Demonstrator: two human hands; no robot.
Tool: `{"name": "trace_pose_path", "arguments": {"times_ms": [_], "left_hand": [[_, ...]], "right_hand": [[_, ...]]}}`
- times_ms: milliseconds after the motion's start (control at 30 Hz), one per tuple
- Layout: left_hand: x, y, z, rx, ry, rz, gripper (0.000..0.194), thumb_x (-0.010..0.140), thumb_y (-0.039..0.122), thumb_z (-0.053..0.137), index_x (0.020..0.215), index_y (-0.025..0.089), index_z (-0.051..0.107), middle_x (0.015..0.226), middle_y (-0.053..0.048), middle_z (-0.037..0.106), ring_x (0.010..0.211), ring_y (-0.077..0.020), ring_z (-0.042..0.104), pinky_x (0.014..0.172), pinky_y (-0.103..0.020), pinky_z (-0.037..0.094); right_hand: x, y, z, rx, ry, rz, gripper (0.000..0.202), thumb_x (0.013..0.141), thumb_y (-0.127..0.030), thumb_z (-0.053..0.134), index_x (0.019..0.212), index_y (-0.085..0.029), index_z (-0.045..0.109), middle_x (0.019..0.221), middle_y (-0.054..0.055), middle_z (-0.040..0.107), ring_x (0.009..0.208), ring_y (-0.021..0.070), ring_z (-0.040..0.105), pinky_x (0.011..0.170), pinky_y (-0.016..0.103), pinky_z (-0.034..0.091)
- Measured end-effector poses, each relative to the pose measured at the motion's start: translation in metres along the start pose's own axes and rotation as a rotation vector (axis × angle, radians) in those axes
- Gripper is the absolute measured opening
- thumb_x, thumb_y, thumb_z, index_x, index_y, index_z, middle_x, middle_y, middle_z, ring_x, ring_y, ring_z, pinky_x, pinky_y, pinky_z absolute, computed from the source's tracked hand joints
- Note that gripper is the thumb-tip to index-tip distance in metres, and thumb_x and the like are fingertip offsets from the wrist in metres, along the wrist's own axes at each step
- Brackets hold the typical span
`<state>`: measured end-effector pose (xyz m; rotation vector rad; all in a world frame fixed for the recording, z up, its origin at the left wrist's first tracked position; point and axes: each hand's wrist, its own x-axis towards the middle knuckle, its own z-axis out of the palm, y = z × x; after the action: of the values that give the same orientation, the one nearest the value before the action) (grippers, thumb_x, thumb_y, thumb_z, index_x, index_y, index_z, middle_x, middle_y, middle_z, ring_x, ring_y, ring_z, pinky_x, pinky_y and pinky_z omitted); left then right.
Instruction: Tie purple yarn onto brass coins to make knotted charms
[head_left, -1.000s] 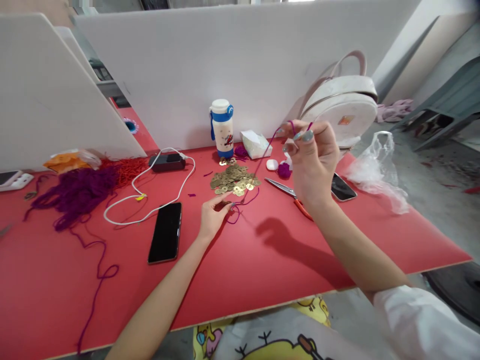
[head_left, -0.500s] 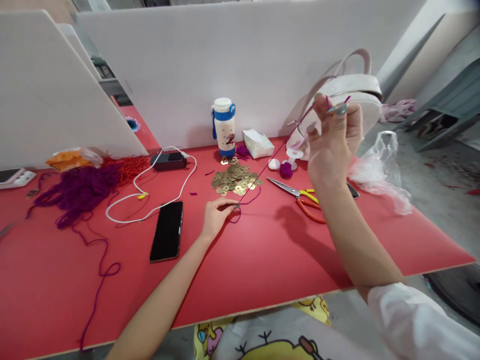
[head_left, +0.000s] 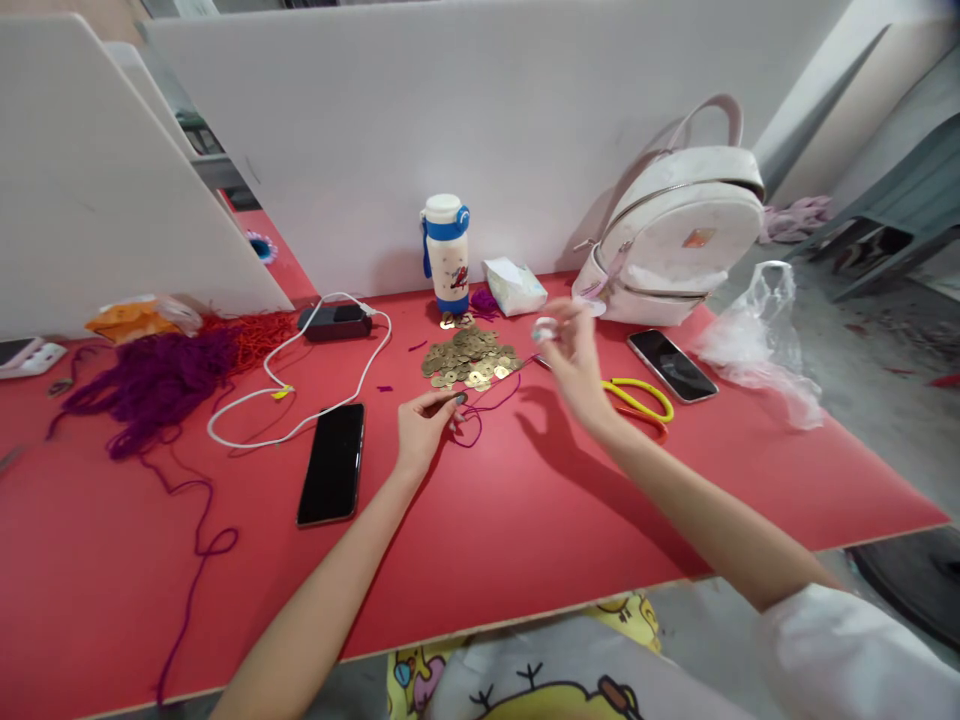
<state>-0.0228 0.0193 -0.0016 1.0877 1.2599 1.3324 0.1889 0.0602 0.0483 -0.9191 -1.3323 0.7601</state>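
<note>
From where I stand, the person's left hand (head_left: 426, 428) is closed in a pinch, thumb against fingers, low over the red tabletop (head_left: 480, 540). Its grip holds a purple cord (head_left: 527, 363), along with some small dark piece I can't make out. A loose loop of the cord lies just beside those fingertips, and one length runs up to the right hand (head_left: 576, 370). That hand is raised, fingers bent and blurred, so I can't tell whether its grip is closed on the cord.

The white bottle (head_left: 451, 258) with the blue collar carries a small printed figure; the pale backpack (head_left: 679, 235) has an orange patch, its marking too small to read.

A heap of brass coins (head_left: 471, 357) sits just beyond the left fingertips. The right hand hides the middle of the scissors (head_left: 654, 392), leaving their yellow and red handles in sight. A phone (head_left: 673, 365) lies beyond them; another phone (head_left: 331, 465) rests left of the left hand, near a looped white cable (head_left: 225, 437) and tangled purple yarn (head_left: 161, 385).
</note>
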Motion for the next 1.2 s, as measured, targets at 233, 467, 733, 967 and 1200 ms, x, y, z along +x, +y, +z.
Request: {"name": "trace_pose_path", "arguments": {"times_ms": [233, 467, 733, 967, 1200], "left_hand": [[0.001, 0.003, -0.002, 0.028, 0.001, 0.015, 0.027, 0.068, 0.034, 0.077, 0.086, 0.013, 0.076, 0.052, 0.000, 0.065, 0.042, -0.0127, 0.057, 0.039, -0.023, 0.049], [0.003, -0.002, -0.002, 0.038, 0.067, 0.029, 0.027, 0.070, 0.032, 0.075, 0.086, 0.011, 0.074, 0.051, 0.000, 0.064, 0.040, -0.0134, 0.058, 0.037, -0.023, 0.047], [0.002, 0.002, -0.002, 0.156, 0.087, 0.050, 0.018, 0.073, 0.028, 0.072, 0.082, 0.012, 0.074, 0.052, -0.001, 0.066, 0.041, -0.0146, 0.061, 0.039, -0.023, 0.048], [0.002, 0.003, -0.001, 0.106, 0.095, 0.051, 0.018, 0.071, 0.025, 0.071, 0.081, 0.011, 0.073, 0.050, 0.000, 0.064, 0.040, -0.0134, 0.059, 0.037, -0.022, 0.048], [-0.001, -0.001, 0.001, 0.004, -0.043, 0.035, 0.025, 0.071, 0.028, 0.071, 0.090, 0.012, 0.071, 0.059, -0.002, 0.068, 0.046, -0.0150, 0.063, 0.038, -0.023, 0.051]], "right_hand": [[-0.067, 0.019, 0.032, -0.009, -0.622, 0.375, 0.020, 0.090, -0.033, 0.056, 0.106, -0.021, 0.057, 0.079, 0.001, 0.065, 0.060, 0.0132, 0.056, 0.053, 0.025, 0.045], [-0.030, -0.021, -0.006, -0.111, -0.460, 0.067, 0.041, 0.093, -0.044, 0.055, 0.061, -0.019, 0.056, 0.075, 0.003, 0.059, 0.072, 0.0161, 0.056, 0.069, 0.031, 0.045], [0.016, -0.087, -0.065, 0.303, -0.177, -0.115, 0.045, 0.097, -0.040, 0.046, 0.055, -0.024, 0.038, 0.070, 0.003, 0.050, 0.077, 0.0213, 0.056, 0.073, 0.040, 0.045], [0.013, -0.097, -0.061, 0.442, 0.031, -0.050, 0.039, 0.086, -0.057, 0.062, 0.062, -0.027, 0.059, 0.064, 0.001, 0.052, 0.064, 0.0186, 0.055, 0.060, 0.034, 0.049], [-0.001, -0.047, -0.028, 0.235, -0.146, 0.116, 0.030, 0.082, -0.035, 0.074, 0.109, -0.023, 0.067, 0.076, -0.001, 0.072, 0.055, 0.0087, 0.061, 0.052, 0.021, 0.048]]}}
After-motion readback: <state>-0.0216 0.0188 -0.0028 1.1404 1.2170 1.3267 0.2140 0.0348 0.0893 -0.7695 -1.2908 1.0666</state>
